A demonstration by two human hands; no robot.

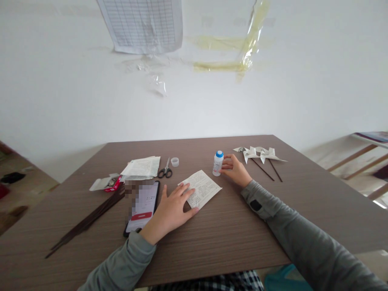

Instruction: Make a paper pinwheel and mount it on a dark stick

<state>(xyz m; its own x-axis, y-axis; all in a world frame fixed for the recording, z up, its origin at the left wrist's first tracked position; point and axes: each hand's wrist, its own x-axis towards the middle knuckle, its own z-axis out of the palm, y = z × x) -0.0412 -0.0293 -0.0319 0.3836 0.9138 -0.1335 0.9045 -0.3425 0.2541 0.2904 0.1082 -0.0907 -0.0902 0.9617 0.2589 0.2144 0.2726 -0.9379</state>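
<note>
My left hand point(174, 206) lies with its fingers spread on a square sheet of printed paper point(206, 188), pressing on its left side. At the paper's upper right stands a small white bottle point(217, 165) with a blue cap, upright on the table. My right hand point(236, 170) has its curled fingers and thumb around the right side of this bottle; some fingertips are hidden. A phone point(142, 208) with a lit screen lies beside my left wrist. Black-handled scissors point(165, 171) and a translucent roll of tape point(175, 161) rest beyond my left hand.
Two paper pinwheels point(268, 154) on brown sticks lie at the right back of the table point(242, 238). On the left are stacked printed papers point(141, 167), an open red box point(112, 184) of small pieces and a bundle of dark sticks point(87, 218). A white wall point(182, 113) stands behind.
</note>
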